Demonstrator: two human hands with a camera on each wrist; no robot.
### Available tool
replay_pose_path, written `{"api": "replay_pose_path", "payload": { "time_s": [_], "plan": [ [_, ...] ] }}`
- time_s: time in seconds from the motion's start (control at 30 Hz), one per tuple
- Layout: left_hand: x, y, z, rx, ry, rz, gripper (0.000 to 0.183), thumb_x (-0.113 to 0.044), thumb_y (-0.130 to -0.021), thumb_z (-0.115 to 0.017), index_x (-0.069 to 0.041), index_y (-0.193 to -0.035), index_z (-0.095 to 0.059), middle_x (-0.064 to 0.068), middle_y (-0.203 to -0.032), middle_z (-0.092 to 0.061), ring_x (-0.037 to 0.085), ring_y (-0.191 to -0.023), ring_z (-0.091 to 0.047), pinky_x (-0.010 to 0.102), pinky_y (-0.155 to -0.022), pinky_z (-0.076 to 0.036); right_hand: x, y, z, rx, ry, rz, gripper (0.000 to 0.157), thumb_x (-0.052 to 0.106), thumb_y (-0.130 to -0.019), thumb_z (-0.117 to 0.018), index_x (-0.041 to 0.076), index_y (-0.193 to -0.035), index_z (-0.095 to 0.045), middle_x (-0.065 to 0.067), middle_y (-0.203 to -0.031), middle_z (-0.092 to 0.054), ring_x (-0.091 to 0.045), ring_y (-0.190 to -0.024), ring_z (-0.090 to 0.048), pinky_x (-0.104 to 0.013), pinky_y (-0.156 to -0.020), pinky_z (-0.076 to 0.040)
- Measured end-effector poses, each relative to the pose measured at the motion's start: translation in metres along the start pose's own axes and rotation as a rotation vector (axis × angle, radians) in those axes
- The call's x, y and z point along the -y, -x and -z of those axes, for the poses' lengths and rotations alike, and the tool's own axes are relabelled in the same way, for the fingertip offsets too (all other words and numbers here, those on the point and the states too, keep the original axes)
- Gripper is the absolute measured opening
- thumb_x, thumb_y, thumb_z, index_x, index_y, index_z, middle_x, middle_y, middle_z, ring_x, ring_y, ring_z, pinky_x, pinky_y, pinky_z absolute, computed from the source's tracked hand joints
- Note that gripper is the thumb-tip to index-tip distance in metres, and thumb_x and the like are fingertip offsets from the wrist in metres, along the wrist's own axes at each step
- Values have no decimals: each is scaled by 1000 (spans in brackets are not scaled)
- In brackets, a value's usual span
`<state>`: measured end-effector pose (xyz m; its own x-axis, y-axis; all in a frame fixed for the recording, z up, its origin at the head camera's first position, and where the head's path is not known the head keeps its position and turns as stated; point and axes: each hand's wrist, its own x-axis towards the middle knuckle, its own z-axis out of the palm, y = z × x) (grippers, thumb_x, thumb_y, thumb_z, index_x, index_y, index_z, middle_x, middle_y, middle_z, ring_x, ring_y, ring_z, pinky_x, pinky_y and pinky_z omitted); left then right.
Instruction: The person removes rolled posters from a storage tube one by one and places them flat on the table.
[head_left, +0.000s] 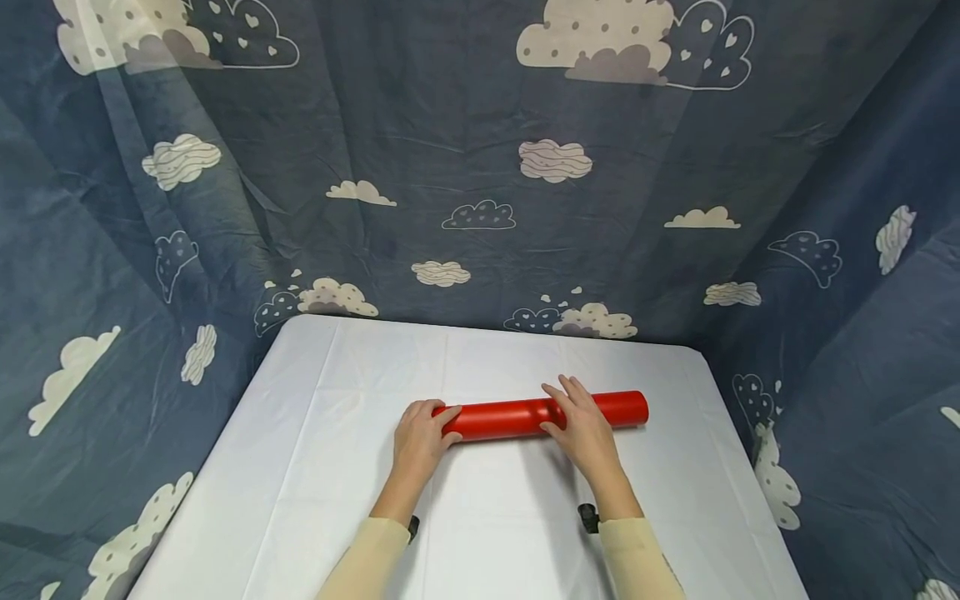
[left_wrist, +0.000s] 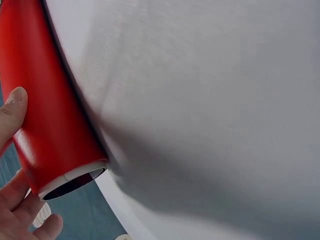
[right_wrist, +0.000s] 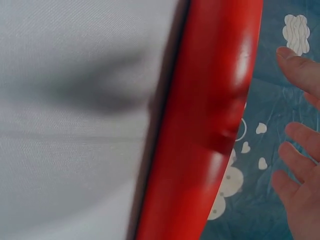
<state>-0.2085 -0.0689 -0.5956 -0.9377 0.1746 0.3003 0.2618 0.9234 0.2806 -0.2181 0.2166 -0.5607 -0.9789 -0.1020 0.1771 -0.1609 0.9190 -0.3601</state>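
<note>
A red rolled-up sheet (head_left: 502,418) lies crosswise on the white-covered table, its right end slightly farther back. In the left wrist view, the hollow end of the roll (left_wrist: 52,120) shows a pale inner layer. My left hand (head_left: 420,437) grips that left end, the thumb on one side and the fingers around the rim. Over the right part of the roll, my right hand (head_left: 583,429) hovers with fingers spread. The right wrist view has this hand (right_wrist: 305,165) apart from the roll (right_wrist: 200,125), casting a shadow on it.
The white tabletop (head_left: 360,358) extends around the roll, with faint fold lines. Dark blue curtains (head_left: 420,108) with cloud prints hang behind it and at both sides. A black band (head_left: 588,518) sits at the right wrist.
</note>
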Motion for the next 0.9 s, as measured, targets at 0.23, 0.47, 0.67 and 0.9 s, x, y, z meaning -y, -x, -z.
{"api": "replay_pose_path", "payload": {
  "time_s": [0.23, 0.47, 0.67, 0.9],
  "plan": [
    [-4, -6, -6, 10, -5, -3, 54, -37, -84, -90, -28, -135, -75, 6, -128, -71, 26, -123, -62, 46, -117, -48, 4, -2, 0, 10, -9, -11, 77, 22, -83, -92, 23, -152, -59, -14, -165, -49, -40, -156, -39, -62, -115, -48],
    [-8, -13, -10, 3, -2, -10, 52, -37, -84, -90, -29, -133, -76, 5, -127, -72, 25, -122, -62, 45, -117, -49, 7, -4, 2, 18, -12, -28, 78, 23, -84, -92, 24, -153, -58, -14, -166, -47, -39, -157, -38, -63, -115, -48],
    [-12, -16, -12, 10, 20, 4, 50, -35, -84, -90, -29, -132, -77, 5, -126, -71, 26, -122, -61, 44, -116, -49, 8, -4, 3, 17, -16, -25, 77, 22, -84, -92, 24, -153, -58, -14, -165, -48, -39, -157, -38, -63, -115, -47],
    [-19, -17, -13, 7, 16, -14, 51, -36, -83, -91, -29, -132, -77, 4, -124, -71, 25, -121, -62, 43, -115, -49, 7, -3, 1, 14, -30, -14, 76, 22, -85, -91, 24, -153, -58, -13, -166, -48, -38, -157, -38, -63, -115, -48]
  ]
}}
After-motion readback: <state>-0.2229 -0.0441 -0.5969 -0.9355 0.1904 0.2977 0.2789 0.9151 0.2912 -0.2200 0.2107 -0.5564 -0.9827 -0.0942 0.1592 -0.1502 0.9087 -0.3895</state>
